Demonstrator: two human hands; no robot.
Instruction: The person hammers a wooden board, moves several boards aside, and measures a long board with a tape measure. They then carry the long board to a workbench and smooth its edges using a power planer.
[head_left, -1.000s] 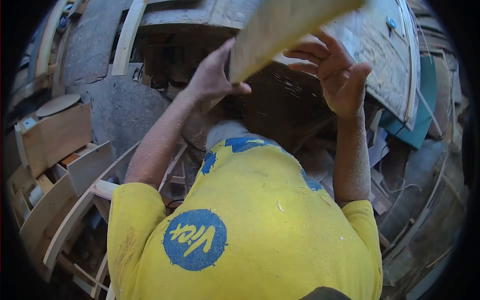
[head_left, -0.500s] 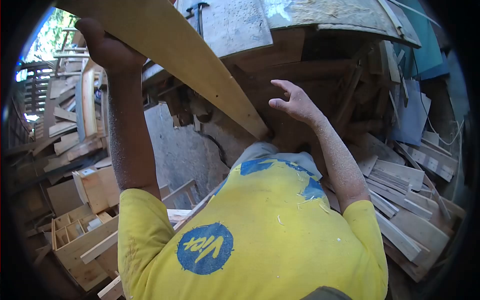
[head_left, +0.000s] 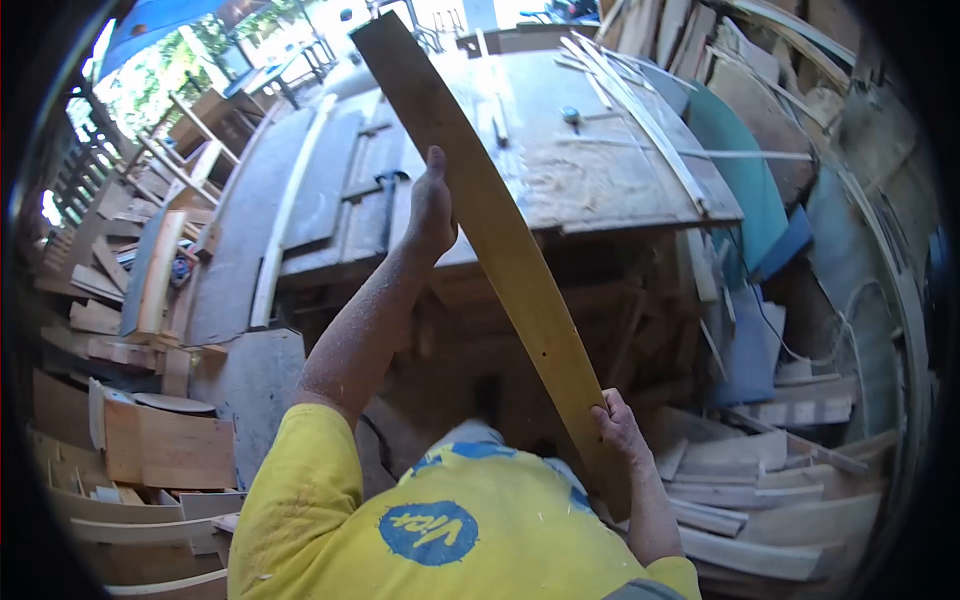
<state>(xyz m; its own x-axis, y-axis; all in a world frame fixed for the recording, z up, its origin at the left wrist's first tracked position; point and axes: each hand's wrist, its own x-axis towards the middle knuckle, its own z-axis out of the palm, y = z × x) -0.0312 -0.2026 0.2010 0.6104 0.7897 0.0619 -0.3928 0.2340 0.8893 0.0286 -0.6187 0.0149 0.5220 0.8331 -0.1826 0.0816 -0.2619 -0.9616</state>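
A long wooden board (head_left: 510, 270) slants across the view, its far end high over the workbench and its near end beside my body. My left hand (head_left: 434, 212) grips its left edge in the upper half, thumb pointing up along it. Lower down, my right hand (head_left: 620, 428) is closed on the right edge near the bottom end. The fingers behind the board are hidden on both sides. Two small dark holes or knots show on its face. Sawdust clings to my left forearm.
Ahead stands a large workbench (head_left: 590, 185) with a hammer (head_left: 389, 195), a tape-like round tool (head_left: 570, 115) and long thin strips (head_left: 640, 120) on it. Wood offcuts (head_left: 770, 490) are piled at the right. More planks and a wooden box (head_left: 165, 447) lie at the left.
The board has swung away from my left side to a steeper slant in front of me. My right hand, free and spread before, now grips its lower end. My view has tilted up toward the workbench.
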